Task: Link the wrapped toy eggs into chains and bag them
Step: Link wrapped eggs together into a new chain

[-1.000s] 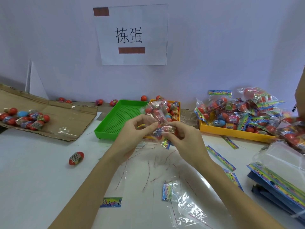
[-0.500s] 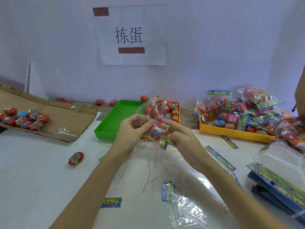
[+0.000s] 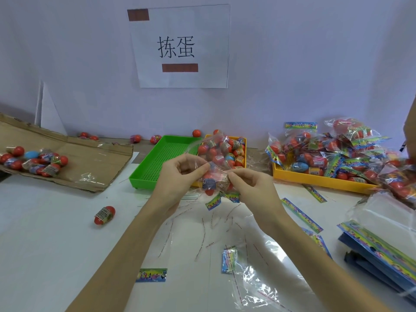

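A: Since a second ago, both hands have tilted the clear bag of toy eggs [image 3: 213, 179] so its printed header hangs down.

B: Grips? Left hand [image 3: 180, 174] pinches the film; right hand [image 3: 249, 188] pinches the opposite edge, above the white counter [image 3: 45, 221], near the green tray [image 3: 166, 161].

A: Step, judged: bagging. Next: close the mouth.

B: Materials: crinkly film; smooth, hard ovals, paper-banded.
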### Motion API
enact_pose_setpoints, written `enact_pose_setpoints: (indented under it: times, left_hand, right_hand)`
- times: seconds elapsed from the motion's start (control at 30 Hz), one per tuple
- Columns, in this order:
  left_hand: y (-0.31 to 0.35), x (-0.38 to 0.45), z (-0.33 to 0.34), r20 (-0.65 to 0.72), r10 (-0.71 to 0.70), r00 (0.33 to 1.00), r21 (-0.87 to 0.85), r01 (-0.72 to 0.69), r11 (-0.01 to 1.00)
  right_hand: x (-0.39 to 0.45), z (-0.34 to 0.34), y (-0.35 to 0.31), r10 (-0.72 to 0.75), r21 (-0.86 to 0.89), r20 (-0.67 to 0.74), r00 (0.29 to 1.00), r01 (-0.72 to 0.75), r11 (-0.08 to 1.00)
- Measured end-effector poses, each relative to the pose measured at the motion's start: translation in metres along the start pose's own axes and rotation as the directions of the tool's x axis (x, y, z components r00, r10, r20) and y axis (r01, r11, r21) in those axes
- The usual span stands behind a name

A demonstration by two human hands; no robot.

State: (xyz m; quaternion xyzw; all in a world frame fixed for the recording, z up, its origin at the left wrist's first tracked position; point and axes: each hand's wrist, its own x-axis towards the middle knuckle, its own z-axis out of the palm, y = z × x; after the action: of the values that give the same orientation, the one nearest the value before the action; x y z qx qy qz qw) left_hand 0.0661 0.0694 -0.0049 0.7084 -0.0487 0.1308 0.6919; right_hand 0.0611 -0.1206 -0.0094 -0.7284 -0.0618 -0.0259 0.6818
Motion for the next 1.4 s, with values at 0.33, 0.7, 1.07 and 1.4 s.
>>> enact_pose_setpoints:
  times: [0.33, 0.7, 1.07, 1.4]
  left_hand:
    - [0.002, -0.002, 0.003, 0.013, 0.074, 0.997, 0.102, -0.075, 0.992]
    - [0.006, -0.003, 0.006, 0.071, -0.154, 0.985, -0.052, 0.158, 0.986]
    - [0.006, 0.005, -0.008, -0.125, -0.179, 0.976, -0.007, 0.179, 0.984]
    - [0.004, 0.002, -0.003, -0.162, -0.181, 0.970, 0.039, 0.190, 0.981]
  right_hand:
    - [0.002, -0.012, -0.009, 0.104, -0.060, 0.215, 0.971, -0.093, 0.994]
    - [0.002, -0.008, -0.005, 0.093, 0.088, 0.083, 0.992, -0.101, 0.991]
    - [0.012, -0.020, -0.003, -0.141, -0.347, 0.014, 0.990, 0.137, 0.928]
    - [0.018, -0.013, 0.025, -0.383, -0.791, 0.223, 0.896, 0.396, 0.466]
